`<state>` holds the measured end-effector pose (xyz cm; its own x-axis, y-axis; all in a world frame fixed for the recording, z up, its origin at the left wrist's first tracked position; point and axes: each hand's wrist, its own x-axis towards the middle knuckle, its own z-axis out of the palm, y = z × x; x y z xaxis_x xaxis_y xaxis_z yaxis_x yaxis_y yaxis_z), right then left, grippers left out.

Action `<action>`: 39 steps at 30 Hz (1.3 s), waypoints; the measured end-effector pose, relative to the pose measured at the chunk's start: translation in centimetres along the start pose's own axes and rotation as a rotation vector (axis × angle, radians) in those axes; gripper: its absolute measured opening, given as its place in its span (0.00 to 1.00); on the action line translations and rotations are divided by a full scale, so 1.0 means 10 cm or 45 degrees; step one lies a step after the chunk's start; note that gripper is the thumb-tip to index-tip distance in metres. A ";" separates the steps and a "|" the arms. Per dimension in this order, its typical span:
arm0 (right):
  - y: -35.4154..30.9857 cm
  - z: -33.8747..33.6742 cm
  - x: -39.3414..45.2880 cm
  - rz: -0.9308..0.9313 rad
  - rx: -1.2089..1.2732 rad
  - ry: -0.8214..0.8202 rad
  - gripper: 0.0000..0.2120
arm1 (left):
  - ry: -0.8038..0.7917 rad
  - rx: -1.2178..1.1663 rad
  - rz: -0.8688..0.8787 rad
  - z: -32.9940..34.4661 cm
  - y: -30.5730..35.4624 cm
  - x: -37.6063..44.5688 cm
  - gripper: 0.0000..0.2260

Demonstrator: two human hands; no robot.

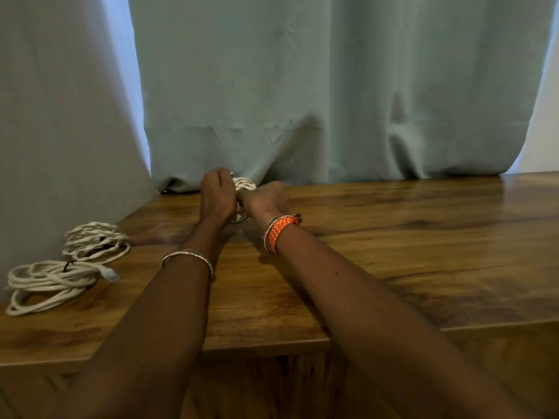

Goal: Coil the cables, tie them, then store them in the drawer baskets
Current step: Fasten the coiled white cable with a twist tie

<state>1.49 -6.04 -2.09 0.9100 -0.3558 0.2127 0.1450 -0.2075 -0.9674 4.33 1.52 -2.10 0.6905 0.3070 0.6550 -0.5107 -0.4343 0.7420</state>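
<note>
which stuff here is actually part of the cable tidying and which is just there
Part of the job:
- cable bundle held between left hand and right hand
- two coiled cables at the table's left edge

Just there:
- curtain
- wooden table
- bracelets

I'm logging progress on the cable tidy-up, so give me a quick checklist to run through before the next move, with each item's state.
1. Both hands on the cable bundle: ok; left hand and right hand close around it.
2. Tie fastened on that bundle: cannot tell, hands hide it.
3. Near coil tied: ok, a dark tie shows.
4. Far coil tied: cannot tell.
5. Coils stored in drawer baskets: not ok, both lie on the table.
6. Baskets in view: not ok.
</note>
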 end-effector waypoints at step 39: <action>-0.31 -0.25 -0.16 0.028 -0.133 -0.764 0.14 | -0.110 -0.072 0.180 -0.12 -0.19 0.10 0.17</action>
<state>-1.36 -7.16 0.90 0.9768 0.2086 0.0491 0.1126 -0.3050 -0.9457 5.43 3.66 -2.72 0.6499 0.1717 0.7404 -0.6320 -0.4190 0.6519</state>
